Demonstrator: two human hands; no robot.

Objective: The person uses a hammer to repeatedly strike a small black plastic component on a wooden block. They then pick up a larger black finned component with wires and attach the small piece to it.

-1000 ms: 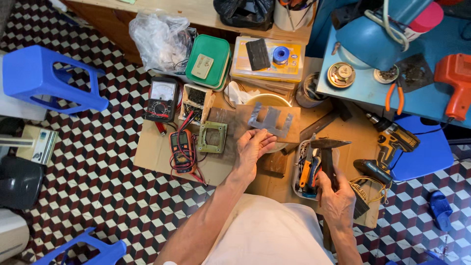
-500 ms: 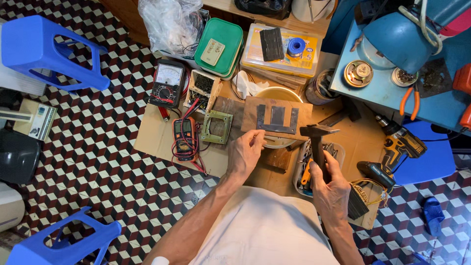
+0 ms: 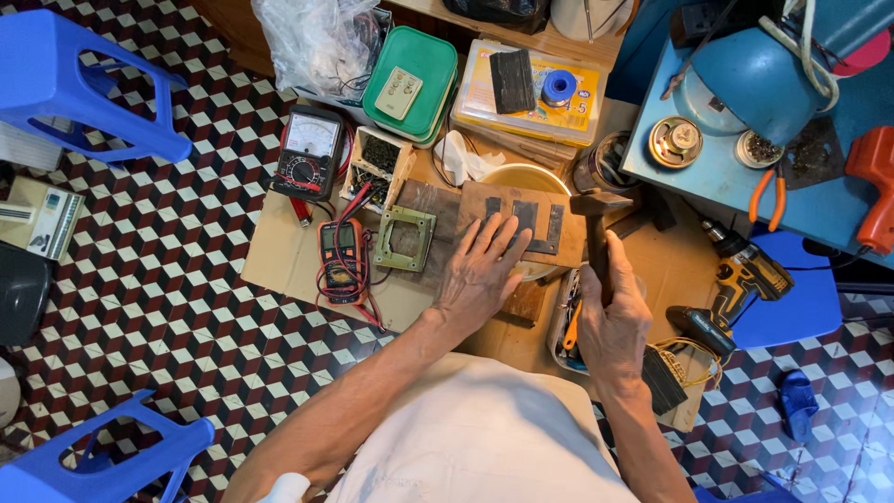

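My left hand (image 3: 477,275) lies flat, fingers spread, on a brown wooden board (image 3: 521,219) that carries dark metal plates. It rests on a cardboard sheet (image 3: 289,261) on the floor. My right hand (image 3: 613,326) grips the handle of a hammer (image 3: 598,224), whose dark head hangs just right of the board. A square greenish metal frame (image 3: 404,238) lies to the left of my left hand. Beside the frame sits an orange-trimmed digital multimeter (image 3: 339,253) with red and black leads.
An analog meter (image 3: 309,154), a green box (image 3: 412,84), a clear lidded case (image 3: 533,88) and a plastic bag (image 3: 317,37) sit behind. A cordless drill (image 3: 731,284), pliers (image 3: 769,197), a blue lamp (image 3: 750,79) and blue stools (image 3: 79,84) surround the work spot on the patterned tile floor.
My right hand lifted the hammer out of the tool tray and brought it up beside the board. My left hand slid forward onto the board.
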